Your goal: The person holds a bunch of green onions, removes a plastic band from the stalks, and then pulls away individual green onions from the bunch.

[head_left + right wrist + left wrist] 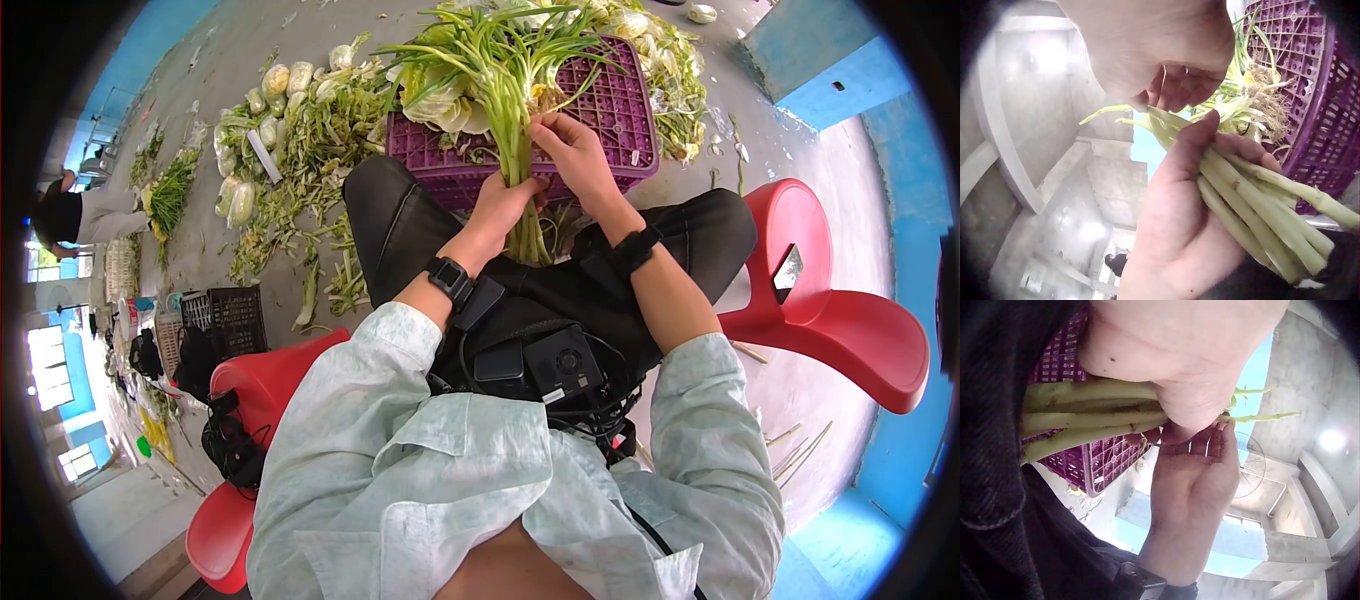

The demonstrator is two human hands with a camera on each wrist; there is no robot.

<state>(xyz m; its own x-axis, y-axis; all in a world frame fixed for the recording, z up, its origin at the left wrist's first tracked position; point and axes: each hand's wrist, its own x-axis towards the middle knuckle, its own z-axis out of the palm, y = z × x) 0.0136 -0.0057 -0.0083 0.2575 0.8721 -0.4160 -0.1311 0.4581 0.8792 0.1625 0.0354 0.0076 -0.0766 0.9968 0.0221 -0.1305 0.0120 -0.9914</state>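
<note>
My left hand (497, 212) is wrapped round a bundle of long green stalks (512, 140), held upright in front of the purple crate (630, 120). In the right wrist view the left hand's (1179, 219) thumb and fingers curl round the pale stalks (1272, 219), whose thick ends point down to the right. Just above it, my right hand (575, 155) pinches at the side of the bundle with thumb and forefinger. The right wrist view shows this right hand (1160, 50) touching a thin stem; its fingertips are partly hidden. Rooted green onions (1266, 106) lie on the crate.
Trimmed leaves (320, 150) and pale cabbages (240, 200) are on the floor to the left. Red chairs (800, 230) stand at both sides, the right one bearing a phone (788, 272). A dark crate (225, 318) and another person (85, 217) are at the far left.
</note>
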